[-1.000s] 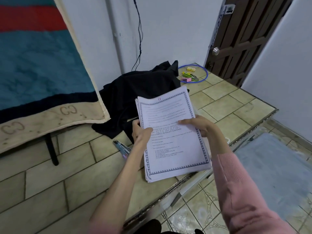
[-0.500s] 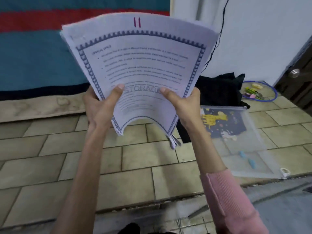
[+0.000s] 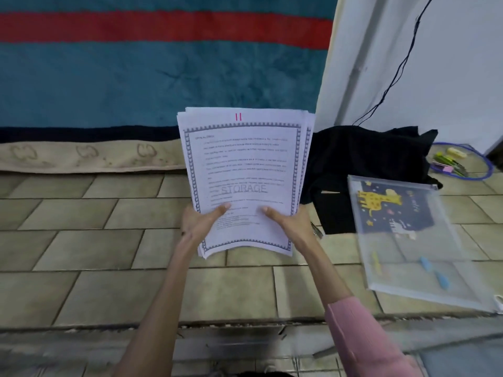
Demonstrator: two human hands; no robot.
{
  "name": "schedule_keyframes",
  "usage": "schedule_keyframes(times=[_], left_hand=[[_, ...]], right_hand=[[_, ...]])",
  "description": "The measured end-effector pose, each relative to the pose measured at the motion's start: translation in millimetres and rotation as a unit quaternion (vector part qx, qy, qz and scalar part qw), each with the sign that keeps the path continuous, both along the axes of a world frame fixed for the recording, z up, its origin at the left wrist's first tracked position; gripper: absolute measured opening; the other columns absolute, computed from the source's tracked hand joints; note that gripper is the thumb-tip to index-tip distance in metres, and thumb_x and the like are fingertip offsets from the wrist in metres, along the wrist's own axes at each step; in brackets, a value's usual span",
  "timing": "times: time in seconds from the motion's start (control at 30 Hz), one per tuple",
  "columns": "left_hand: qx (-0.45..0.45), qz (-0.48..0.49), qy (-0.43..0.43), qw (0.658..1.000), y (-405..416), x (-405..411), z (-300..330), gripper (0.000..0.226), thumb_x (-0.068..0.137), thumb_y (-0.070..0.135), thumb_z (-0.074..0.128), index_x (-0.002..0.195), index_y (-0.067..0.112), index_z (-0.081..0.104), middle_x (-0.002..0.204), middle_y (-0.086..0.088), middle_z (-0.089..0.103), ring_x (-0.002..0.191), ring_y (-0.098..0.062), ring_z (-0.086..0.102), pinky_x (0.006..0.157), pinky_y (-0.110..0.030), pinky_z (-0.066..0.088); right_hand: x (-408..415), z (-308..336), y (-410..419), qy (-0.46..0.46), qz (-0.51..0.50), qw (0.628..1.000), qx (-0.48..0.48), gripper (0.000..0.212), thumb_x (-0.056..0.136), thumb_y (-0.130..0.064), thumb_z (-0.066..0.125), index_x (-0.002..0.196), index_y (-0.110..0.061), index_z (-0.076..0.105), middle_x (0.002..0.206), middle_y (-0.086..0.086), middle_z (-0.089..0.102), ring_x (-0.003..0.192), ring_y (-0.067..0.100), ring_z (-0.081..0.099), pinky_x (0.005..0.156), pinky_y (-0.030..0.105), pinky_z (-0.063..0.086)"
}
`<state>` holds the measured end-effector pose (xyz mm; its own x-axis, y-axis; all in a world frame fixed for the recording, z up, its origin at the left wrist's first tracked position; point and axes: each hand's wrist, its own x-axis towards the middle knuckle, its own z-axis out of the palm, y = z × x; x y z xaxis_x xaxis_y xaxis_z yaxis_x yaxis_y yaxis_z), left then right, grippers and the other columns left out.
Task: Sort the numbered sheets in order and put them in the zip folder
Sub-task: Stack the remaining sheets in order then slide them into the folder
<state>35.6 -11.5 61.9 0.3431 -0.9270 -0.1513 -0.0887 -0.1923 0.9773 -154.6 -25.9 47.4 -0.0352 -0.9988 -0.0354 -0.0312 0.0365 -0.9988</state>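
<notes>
White printed sheets in a stack [image 3: 245,170], topmost marked 11, are gripped at the bottom corners by left hand [image 3: 200,223] and right hand [image 3: 290,223]; clear plastic zip folder [image 3: 413,240] lies at the tiled ledge's [image 3: 109,240] right end.

Sheet stack [image 3: 245,170] upright, "11" topmost; zip folder [image 3: 408,240] flat, seemingly closed.

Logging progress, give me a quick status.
Left hand and right hand grip sheet stack, 11 on top. Zip folder lies right, apart. Nothing blocking.

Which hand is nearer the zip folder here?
Right. The right hand grips the sheets' lower right edge, toward the zip folder; the left hand grips their far side.
</notes>
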Motion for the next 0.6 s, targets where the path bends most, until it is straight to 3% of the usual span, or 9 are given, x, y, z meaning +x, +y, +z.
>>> schedule_keyframes(times=[0.1, 0.2, 0.27, 0.33, 0.4, 0.43, 0.5, 0.6], left_hand=[[0.012, -0.005, 0.013, 1.0, -5, 2, 4, 0.034, 0.071, 0.021, 0.081, 0.1, 0.015, 0.066, 0.094, 0.002, 0.066, 0.087, -0.015, 0.064, 0.074, -0.024, 0.05], [0.015, -0.017, -0.015, 1.0, -3, -3, -13, 0.042, 0.074, 0.016, 0.078, 0.111, 0.008, 0.06, 0.103, -0.004, 0.065, 0.098, -0.023, 0.064, 0.076, -0.027, 0.049], [0.035, -0.01, -0.064, 0.997, 2, -13, -35, 0.051, 0.082, 0.014, 0.07, 0.127, 0.002, 0.047, 0.121, -0.015, 0.058, 0.116, -0.031, 0.056, 0.087, -0.032, 0.047], [0.087, -0.01, -0.194, 0.977, 8, -21, -62, 0.062, 0.09, 0.015, 0.059, 0.14, -0.002, 0.026, 0.136, -0.023, 0.045, 0.124, -0.036, 0.046, 0.096, -0.038, 0.042], [0.105, -0.019, -0.316, 0.943, 12, -26, -80, 0.06, 0.093, 0.018, 0.054, 0.141, -0.003, 0.024, 0.131, -0.029, 0.043, 0.119, -0.041, 0.043, 0.097, -0.044, 0.041], [0.12, -0.021, -0.352, 0.928, 12, -27, -83, 0.06, 0.094, 0.022, 0.052, 0.141, -0.004, 0.024, 0.131, -0.03, 0.04, 0.119, -0.041, 0.04, 0.099, -0.045, 0.038], [0.176, -0.011, -0.393, 0.903, 9, -29, -78, 0.07, 0.094, 0.03, 0.051, 0.143, -0.004, 0.014, 0.139, -0.028, 0.03, 0.127, -0.04, 0.03, 0.105, -0.046, 0.029], [0.191, 0.011, -0.431, 0.882, 2, -43, -56, 0.079, 0.093, 0.028, 0.053, 0.146, -0.001, 0.001, 0.152, -0.021, 0.006, 0.138, -0.037, 0.012, 0.109, -0.051, 0.022]], right_hand=[[-1, 13, -4, 0.044, -0.028, 0.998, -0.034, 0.036, 0.084, -0.023, 0.07, 0.117, -0.02, 0.056, 0.102, -0.015, 0.06, 0.093, 0.0, 0.061, 0.066, 0.003, 0.045], [-1, -5, -1, 0.146, -0.098, 0.984, 0.002, 0.075, 0.086, -0.02, 0.067, 0.146, -0.015, 0.022, 0.112, -0.012, 0.05, 0.103, 0.009, 0.054, 0.065, 0.008, 0.043], [3, -32, 6, 0.284, -0.083, 0.955, 0.031, 0.077, 0.091, -0.017, 0.057, 0.149, -0.022, 0.008, 0.128, -0.004, 0.049, 0.111, 0.021, 0.054, 0.078, 0.027, 0.05], [9, -56, 17, 0.468, -0.033, 0.881, 0.061, 0.058, 0.096, -0.025, 0.042, 0.148, -0.018, 0.018, 0.138, 0.012, 0.043, 0.121, 0.031, 0.046, 0.092, 0.04, 0.043], [14, -74, 24, 0.564, -0.044, 0.822, 0.071, 0.05, 0.093, -0.034, 0.032, 0.136, -0.012, 0.045, 0.138, 0.015, 0.046, 0.116, 0.035, 0.049, 0.093, 0.045, 0.042], [16, -77, 26, 0.57, -0.033, 0.818, 0.074, 0.05, 0.088, -0.035, 0.035, 0.126, -0.011, 0.057, 0.131, 0.014, 0.054, 0.106, 0.035, 0.056, 0.085, 0.044, 0.046], [17, -73, 29, 0.579, -0.016, 0.811, 0.083, 0.046, 0.083, -0.035, 0.039, 0.113, -0.011, 0.064, 0.117, 0.012, 0.062, 0.092, 0.033, 0.061, 0.076, 0.041, 0.049], [7, -64, 20, 0.546, -0.037, 0.836, 0.041, 0.044, 0.093, -0.033, 0.033, 0.129, -0.012, 0.049, 0.134, 0.01, 0.044, 0.116, 0.033, 0.044, 0.094, 0.043, 0.034]])
